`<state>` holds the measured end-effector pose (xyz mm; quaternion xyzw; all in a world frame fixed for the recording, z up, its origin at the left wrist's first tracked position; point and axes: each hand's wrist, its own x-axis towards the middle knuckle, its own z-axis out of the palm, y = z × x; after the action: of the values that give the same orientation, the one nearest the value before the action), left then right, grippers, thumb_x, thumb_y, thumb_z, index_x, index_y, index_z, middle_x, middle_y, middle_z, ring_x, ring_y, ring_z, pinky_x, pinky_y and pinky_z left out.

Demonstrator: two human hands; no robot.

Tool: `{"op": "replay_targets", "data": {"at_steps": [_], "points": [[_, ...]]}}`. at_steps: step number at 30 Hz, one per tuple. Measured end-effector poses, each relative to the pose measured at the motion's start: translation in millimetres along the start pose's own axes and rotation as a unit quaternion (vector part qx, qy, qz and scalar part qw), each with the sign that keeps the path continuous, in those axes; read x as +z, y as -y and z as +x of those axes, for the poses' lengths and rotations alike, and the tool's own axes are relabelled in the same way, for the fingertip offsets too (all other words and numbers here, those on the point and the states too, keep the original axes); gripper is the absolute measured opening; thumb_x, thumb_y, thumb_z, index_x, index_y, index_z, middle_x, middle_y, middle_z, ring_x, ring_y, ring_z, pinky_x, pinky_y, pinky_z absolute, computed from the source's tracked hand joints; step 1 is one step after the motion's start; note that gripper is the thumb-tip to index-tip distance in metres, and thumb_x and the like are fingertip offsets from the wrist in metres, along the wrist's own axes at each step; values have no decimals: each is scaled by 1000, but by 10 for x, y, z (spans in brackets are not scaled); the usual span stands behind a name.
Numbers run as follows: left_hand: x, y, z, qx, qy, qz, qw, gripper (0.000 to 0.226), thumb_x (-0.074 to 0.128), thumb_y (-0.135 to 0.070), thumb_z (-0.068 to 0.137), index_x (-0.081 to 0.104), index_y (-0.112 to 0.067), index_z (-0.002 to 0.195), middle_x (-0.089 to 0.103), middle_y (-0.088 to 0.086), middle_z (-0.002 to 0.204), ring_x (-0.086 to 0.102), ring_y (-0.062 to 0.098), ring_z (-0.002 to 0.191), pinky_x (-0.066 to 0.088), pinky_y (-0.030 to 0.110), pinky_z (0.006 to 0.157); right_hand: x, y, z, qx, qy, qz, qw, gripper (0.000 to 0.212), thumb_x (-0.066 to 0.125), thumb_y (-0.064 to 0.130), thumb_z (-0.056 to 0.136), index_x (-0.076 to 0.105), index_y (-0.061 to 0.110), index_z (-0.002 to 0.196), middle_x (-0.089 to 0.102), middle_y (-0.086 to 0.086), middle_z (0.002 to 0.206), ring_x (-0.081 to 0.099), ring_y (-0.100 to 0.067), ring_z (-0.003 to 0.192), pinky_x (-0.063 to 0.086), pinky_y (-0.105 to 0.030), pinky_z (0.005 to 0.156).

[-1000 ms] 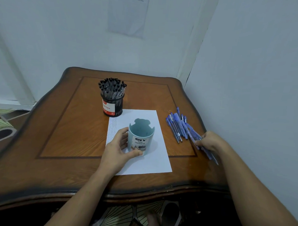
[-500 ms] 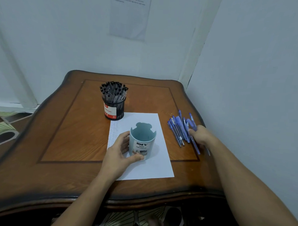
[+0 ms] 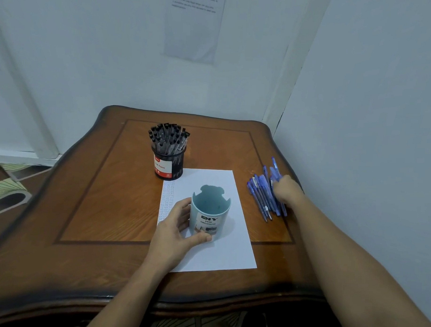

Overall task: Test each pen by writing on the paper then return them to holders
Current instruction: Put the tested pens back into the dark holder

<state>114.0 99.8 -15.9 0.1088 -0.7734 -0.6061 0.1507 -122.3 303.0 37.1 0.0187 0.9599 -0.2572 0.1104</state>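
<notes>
A light-blue desk organizer cup (image 3: 209,220) stands empty on the white paper (image 3: 233,252) at the table's middle. My left hand (image 3: 173,232) grips its left side, thumb across the front label. Right of the paper lies a pile of several blue pens (image 3: 259,195). My right hand (image 3: 287,190) sits on the pile's right side with its fingers curled over some of the pens; the fingertips are hidden. A black mesh holder (image 3: 169,163) packed with black pens stands behind the paper. Small writing marks run down the paper's left edge.
The brown wooden table (image 3: 98,196) stands in a corner, with a wall close along its right edge and another behind. A printed sheet (image 3: 193,25) hangs on the back wall. Patterned floor shows at the left.
My right hand has moved away from me along the table's right edge, pushing loose blue pens up into the pile. My left hand has stayed on the cup.
</notes>
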Motion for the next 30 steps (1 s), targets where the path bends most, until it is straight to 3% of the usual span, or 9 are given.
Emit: {"op": "replay_targets", "data": {"at_steps": [4,8,11,13,18,23,27,30], "points": [[-4,11,12,-2,4,0,1000,83,92,-19,62,45,-49,124,57,-28,120,55,-13,111,44,4,87,71,153,61,25,8,-16,1000,49,46,29,103,40,-4,138,57,-24,128,61,-36,104,49,-36,76],[-9,1,19,-4,7,-1,1000,82,91,-17,63,44,-52,121,54,-33,118,54,-17,108,43,3,85,140,231,64,38,3,-38,999,72,42,55,100,31,4,149,44,-21,143,49,-35,126,47,-42,102],[-9,18,21,-1,5,-5,1000,82,91,-16,63,46,-50,122,57,-31,120,55,-15,110,43,4,87,207,240,2,33,31,-132,990,103,58,75,81,25,9,152,34,-18,150,37,-34,137,41,-44,108],[-6,16,17,-2,6,-8,1000,82,91,-15,63,47,-49,122,57,-30,120,54,-15,110,43,4,87,244,239,-29,34,27,-145,988,109,70,71,75,24,9,152,33,-18,148,35,-32,137,40,-42,107],[-11,15,22,-6,6,-16,1000,82,92,-15,61,47,-48,122,58,-30,119,54,-15,111,43,4,86,330,280,4,24,25,-125,992,94,73,59,79,32,6,145,44,-17,139,46,-30,127,45,-38,100],[-10,12,15,-3,6,-17,1000,82,91,-15,61,48,-46,123,58,-30,119,54,-15,111,43,5,87,408,301,16,16,31,-123,992,79,68,57,81,42,6,136,53,-15,130,54,-31,118,50,-43,98],[-10,21,18,-5,7,-17,1000,82,91,-17,61,47,-47,123,58,-28,122,55,-13,113,44,7,89,407,286,31,-2,41,-140,989,56,66,53,84,54,10,117,61,-13,115,59,-28,103,49,-36,80],[-3,18,16,-6,4,-16,1000,82,92,-15,61,47,-47,122,58,-29,120,55,-14,111,43,5,87,404,284,29,-9,50,-149,988,43,65,48,88,55,11,107,61,-11,102,62,-26,95,50,-34,75]]}}
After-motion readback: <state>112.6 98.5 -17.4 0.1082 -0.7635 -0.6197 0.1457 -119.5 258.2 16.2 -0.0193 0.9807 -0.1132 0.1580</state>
